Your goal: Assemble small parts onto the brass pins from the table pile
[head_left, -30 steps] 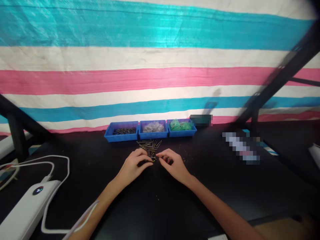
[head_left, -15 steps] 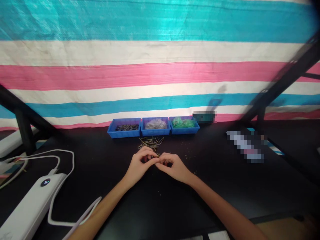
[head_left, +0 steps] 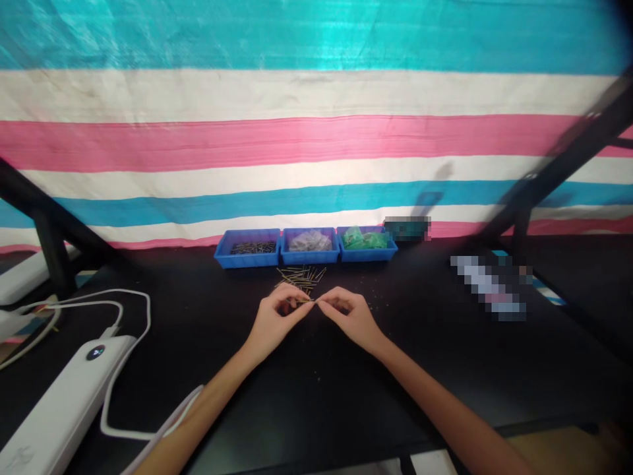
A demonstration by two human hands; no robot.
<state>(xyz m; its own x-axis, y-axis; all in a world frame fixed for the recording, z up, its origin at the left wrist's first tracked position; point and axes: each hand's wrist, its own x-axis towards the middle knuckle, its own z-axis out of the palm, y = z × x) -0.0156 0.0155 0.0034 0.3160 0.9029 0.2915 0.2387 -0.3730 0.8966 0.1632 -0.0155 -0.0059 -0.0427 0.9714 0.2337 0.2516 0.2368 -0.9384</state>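
My left hand [head_left: 275, 321] and my right hand [head_left: 352, 320] meet fingertip to fingertip above the black table, both pinched closed. A short bit of a thin brass-coloured screw [head_left: 311, 301] shows at the left fingertips; the rest is hidden by the fingers. What the right fingertips grip is too small to make out. Just beyond the hands lies a loose pile of long thin screws [head_left: 302, 277]. Tiny bits [head_left: 374, 298] are scattered on the table to the right of the right hand.
Behind the pile stand a blue bin [head_left: 250, 261] of dark screws, a blue bin [head_left: 310, 256] with clear plastic bags and a blue bin [head_left: 368, 254] with green bags. A white power bank [head_left: 64, 409] with a cable [head_left: 148, 343] lies left. Black frame bars [head_left: 558, 158] rise at both sides.
The fingertips have drawn slightly apart, and the right hand has shifted a little to the right, its pinch now more pointed. The whole view has tilted slightly; the bins and pile stay put.
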